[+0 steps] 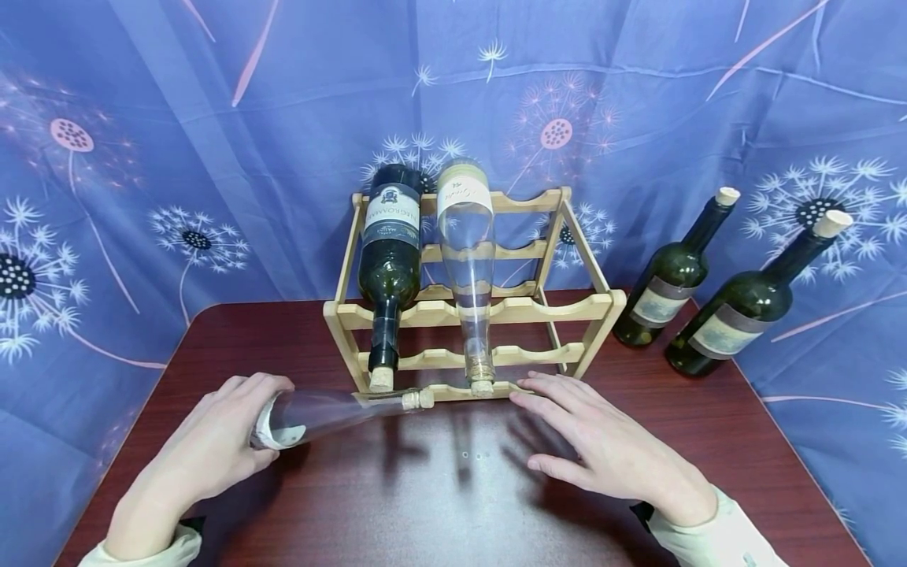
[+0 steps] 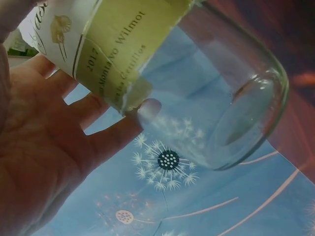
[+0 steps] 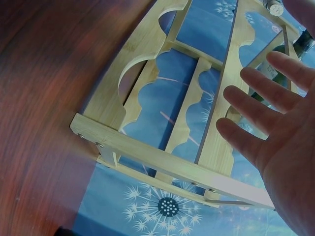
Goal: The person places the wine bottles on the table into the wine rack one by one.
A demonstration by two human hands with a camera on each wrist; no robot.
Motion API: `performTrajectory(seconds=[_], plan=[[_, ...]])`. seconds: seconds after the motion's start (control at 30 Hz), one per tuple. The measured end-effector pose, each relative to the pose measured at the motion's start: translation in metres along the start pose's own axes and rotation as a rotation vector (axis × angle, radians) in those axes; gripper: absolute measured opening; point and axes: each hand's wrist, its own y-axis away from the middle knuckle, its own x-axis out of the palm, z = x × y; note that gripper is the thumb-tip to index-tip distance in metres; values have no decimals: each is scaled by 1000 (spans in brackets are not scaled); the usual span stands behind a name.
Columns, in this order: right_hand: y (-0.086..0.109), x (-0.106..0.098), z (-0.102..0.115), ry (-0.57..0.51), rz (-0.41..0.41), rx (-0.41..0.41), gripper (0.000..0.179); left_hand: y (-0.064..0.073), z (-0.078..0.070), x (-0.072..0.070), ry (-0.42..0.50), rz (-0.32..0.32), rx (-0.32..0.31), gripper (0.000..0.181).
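My left hand [image 1: 205, 441] grips the base end of a clear glass bottle [image 1: 333, 413], held lying over the table with its cork [image 1: 418, 399] pointing right, in front of the wooden wine rack [image 1: 517, 309]. In the left wrist view, the fingers and thumb wrap around its white and yellow label [image 2: 113, 49]. Beside the rack's front lower right, my right hand [image 1: 595, 441] is spread and holds nothing. On the rack's top tier rest a dark green bottle [image 1: 393, 272] and a second clear bottle [image 1: 468, 236], corked necks sloping toward me.
Two corked green bottles, one nearer the rack [image 1: 669, 272] and one farther right [image 1: 751, 299], stand upright at the table's right edge. The brown table [image 1: 453, 504] backs onto a blue dandelion-print cloth [image 1: 298, 157].
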Motion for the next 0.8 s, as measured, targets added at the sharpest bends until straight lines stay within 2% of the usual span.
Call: performTrajectory(seconds=[0.47, 0.8], plan=[[-1, 0, 1, 4, 2, -1, 78, -7, -21, 7, 6, -9, 62, 78], [-2, 2, 1, -6, 0, -13, 78, -11, -38, 9, 26, 45, 41, 78]])
